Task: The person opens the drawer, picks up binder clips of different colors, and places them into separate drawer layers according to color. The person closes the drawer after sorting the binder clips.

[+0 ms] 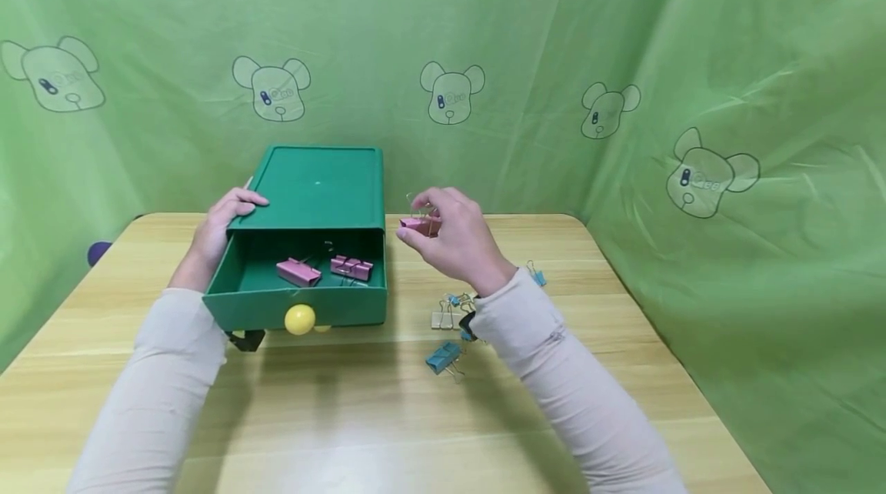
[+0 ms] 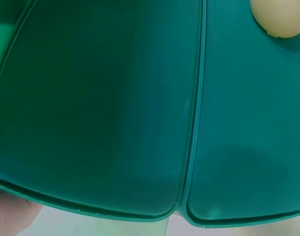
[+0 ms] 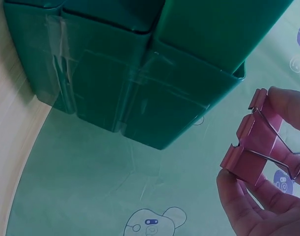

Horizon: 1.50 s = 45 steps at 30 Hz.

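Observation:
A pink binder clip (image 3: 250,155), its wire handles flipped out, is pinched between the thumb and fingers of my right hand (image 1: 453,236). That hand is raised just right of a green drawer unit (image 1: 321,186). The unit's top drawer (image 1: 256,311) is pulled out, with a yellow knob (image 1: 300,319) on its front. Inside lie two more pink binder clips, one at left (image 1: 298,272) and one at right (image 1: 351,268). My left hand (image 1: 218,228) rests against the unit's left side, fingers laid over its top edge; its palm is partly hidden.
On the wooden table (image 1: 332,432), beneath the right forearm, lie a blue binder clip (image 1: 443,357), a pale clip (image 1: 443,320) and several smaller ones. Another small blue clip (image 1: 539,277) sits farther right. A green curtain (image 1: 512,32) hangs behind and to the right.

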Tool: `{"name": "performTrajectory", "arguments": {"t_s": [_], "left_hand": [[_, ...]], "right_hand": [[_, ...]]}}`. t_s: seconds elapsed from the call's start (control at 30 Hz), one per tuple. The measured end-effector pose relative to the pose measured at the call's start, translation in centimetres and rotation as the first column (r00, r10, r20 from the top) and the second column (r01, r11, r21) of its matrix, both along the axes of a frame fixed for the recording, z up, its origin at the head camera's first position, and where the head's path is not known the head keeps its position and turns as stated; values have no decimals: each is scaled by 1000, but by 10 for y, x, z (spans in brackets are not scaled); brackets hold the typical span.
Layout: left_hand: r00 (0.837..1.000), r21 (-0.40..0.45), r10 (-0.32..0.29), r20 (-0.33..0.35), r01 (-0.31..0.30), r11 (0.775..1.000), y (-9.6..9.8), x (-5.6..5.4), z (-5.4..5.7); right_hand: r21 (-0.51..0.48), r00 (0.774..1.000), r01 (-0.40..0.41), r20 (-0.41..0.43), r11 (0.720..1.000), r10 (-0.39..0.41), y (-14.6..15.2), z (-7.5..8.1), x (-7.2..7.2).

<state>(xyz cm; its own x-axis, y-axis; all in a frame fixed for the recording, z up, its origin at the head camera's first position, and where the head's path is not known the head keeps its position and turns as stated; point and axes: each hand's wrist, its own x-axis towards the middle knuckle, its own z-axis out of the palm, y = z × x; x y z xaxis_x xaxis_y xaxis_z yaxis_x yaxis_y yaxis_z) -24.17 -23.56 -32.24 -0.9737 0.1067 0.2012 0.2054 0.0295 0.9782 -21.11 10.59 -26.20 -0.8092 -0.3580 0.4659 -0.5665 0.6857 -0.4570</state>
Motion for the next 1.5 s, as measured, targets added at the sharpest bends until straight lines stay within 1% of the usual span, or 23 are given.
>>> {"name": "performTrajectory", "arguments": {"t_s": [0.13,0.27,0.43,0.63,1.17,1.5], "left_hand": [[1000,-8,11,-8,-11,1000,0,1,1],[1000,5,4,4,-4,1000,1,1,2],[1000,4,6,16,-6,1000,1,2,2],[1000,11,-9,26,8,1000,0,1,2],[999,-29,-2,37,3,1000,-1,1,0],[999,-27,-3,36,4,1000,0,2,0]], "right_hand": [[6,1000,-10,-14,1000,10,-5,2,2],[7,999,-27,-24,1000,27,-10,4,3],[-2,999,-49,-7,999,49,-16,5,6],[-6,997,-73,8,997,73,-23,5,9],[61,996,-85,39,995,82,-40,5,18],[95,994,-114,10,989,113,-47,4,21]]}}
